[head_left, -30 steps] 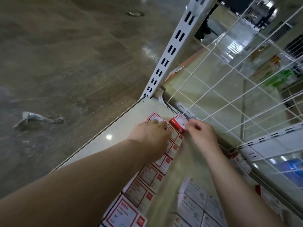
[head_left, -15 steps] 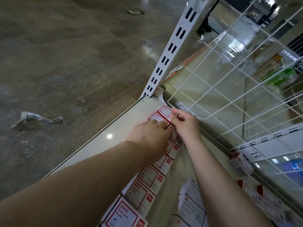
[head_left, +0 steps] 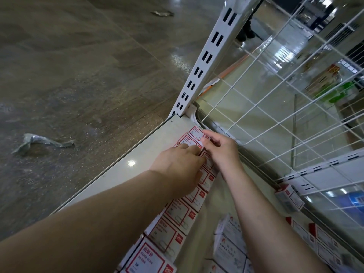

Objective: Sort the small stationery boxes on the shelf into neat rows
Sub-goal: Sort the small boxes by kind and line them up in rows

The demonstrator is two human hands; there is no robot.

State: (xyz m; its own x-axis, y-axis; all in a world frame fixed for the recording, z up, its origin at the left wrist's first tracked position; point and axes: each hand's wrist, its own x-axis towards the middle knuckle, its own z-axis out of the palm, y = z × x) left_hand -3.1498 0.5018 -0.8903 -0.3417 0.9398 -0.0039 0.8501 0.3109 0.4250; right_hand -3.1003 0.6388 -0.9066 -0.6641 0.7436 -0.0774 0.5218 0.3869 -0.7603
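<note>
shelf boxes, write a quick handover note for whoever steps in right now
Left hand: fingers resting flat on the red boxes near the row's far end.
Right hand: fingers on the last box, by the shelf's back corner.
Done: one red row runs along the shelf to that corner.
Left: the white boxes and the loose boxes along the back mesh need lining up.
</note>
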